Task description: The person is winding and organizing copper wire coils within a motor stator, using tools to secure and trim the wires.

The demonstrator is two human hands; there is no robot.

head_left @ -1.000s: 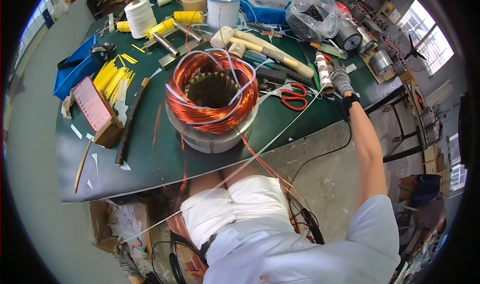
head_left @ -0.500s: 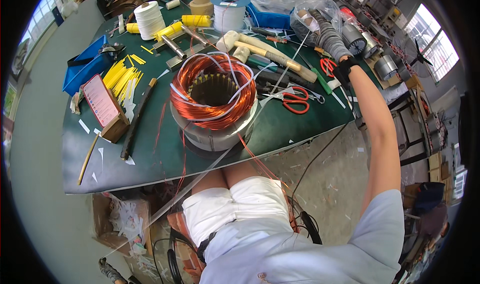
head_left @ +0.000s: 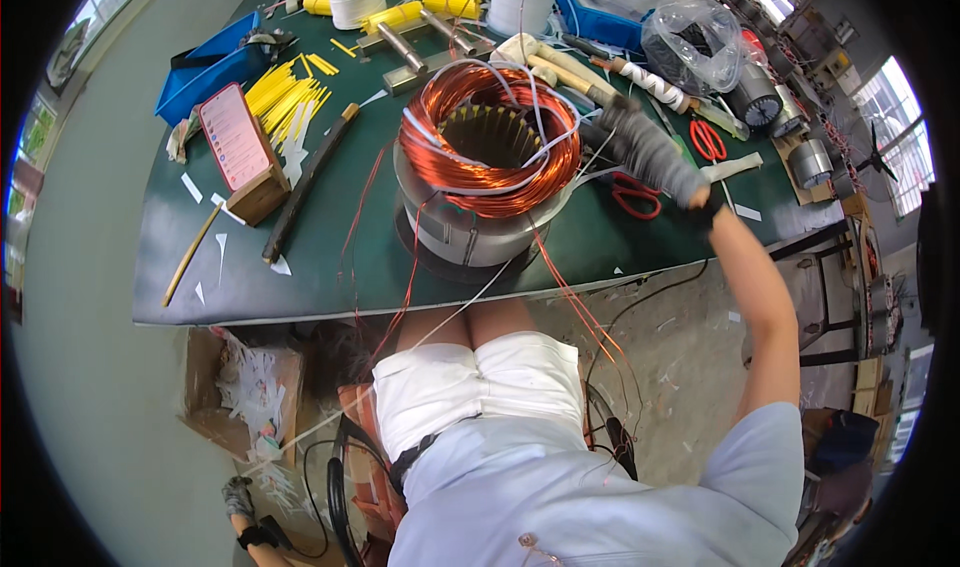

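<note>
A motor stator (head_left: 455, 237) stands upright on the bench in front of me, with orange copper windings (head_left: 428, 162) and pale sleeving around its top. My left hand (head_left: 238, 497), in a grey glove, is low at the far left, closed on the end of a thin white cord (head_left: 485, 288). That cord runs up past my lap to the stator's front. My right hand (head_left: 640, 137), also gloved, is beside the stator's right side, above red-handled scissors (head_left: 635, 199). Motion smears its fingers; a thin pale line reaches toward it from the stator.
Mallets (head_left: 570, 72), a white-wrapped stick (head_left: 650, 82) and more red scissors (head_left: 708, 139) lie behind my right hand. Leftward are a phone (head_left: 236, 135) on a wooden block, yellow strips (head_left: 285, 97) and a blue tray (head_left: 205, 67). A scrap box (head_left: 205, 392) sits below.
My right hand has come back from the plastic bag at the far right to beside the stator. My left hand shows more fully. The whole view has shifted, and the cord appears thinner.
</note>
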